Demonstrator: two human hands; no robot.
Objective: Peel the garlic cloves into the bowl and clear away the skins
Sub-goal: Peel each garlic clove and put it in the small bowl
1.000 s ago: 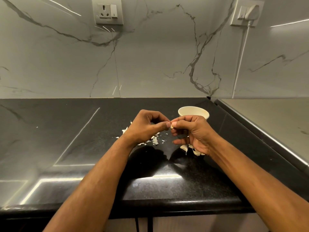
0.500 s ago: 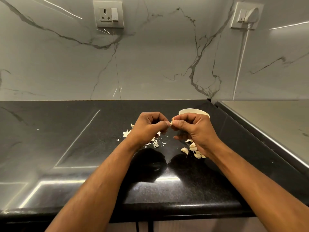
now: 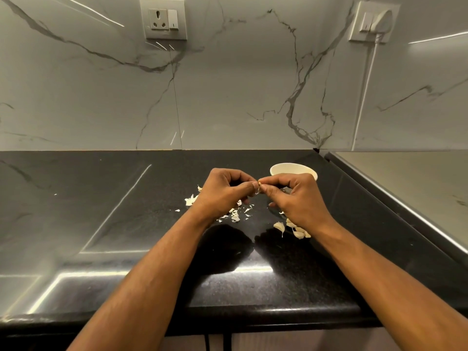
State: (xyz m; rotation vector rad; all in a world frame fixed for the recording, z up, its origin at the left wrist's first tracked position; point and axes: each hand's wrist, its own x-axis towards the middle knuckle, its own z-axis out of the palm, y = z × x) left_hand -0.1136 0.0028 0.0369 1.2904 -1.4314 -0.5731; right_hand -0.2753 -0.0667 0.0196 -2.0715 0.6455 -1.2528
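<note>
Fingers of both hands are curled and meet at the frame's centre, pinching one small garlic clove [image 3: 258, 189] between them: the left hand [image 3: 222, 192] grips it from the left with thumb and forefinger tips pressed together on it, the right hand [image 3: 297, 198] pinches it from the right, its other fingers folded under. A pale strip of skin hangs from the clove between the two hands.

At far left the black countertop [image 3: 101, 224] shows streaks of reflected light. Left of centre, under and just beside the left hand, loose garlic skins [image 3: 234, 216] lie scattered on the counter, with a larger flake [image 3: 190, 200] at their left edge. Right of centre, below the right wrist, a few unpeeled cloves [image 3: 291, 228] lie close together on the counter. Behind the right hand, partly hidden by its knuckles, stands a white bowl [image 3: 291, 169]; its contents cannot be seen.

In the upper left of the frame a wall socket [image 3: 163, 20] sits on the marble backsplash; in the upper right a plug [image 3: 379, 21] with a white cord [image 3: 364, 92] runs down the wall
</note>
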